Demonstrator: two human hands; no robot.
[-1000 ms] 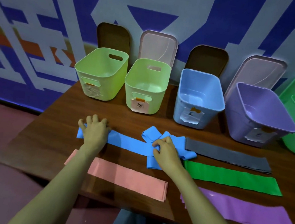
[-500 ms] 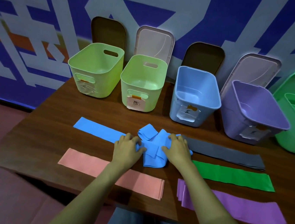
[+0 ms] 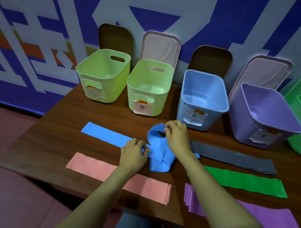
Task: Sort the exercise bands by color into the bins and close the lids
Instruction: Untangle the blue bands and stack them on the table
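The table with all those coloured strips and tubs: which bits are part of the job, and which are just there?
Part of the job:
blue band, being folded by the left hand and right hand
pink band, green band, purple band, grey band
blue bin, purple bin, open lids

Just there:
patterned wall

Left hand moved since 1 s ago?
Yes. The left hand has slid right along the blue band, from its left end toward the bunched middle. Against the pink band, it went from above the left end to nearer mid-length.
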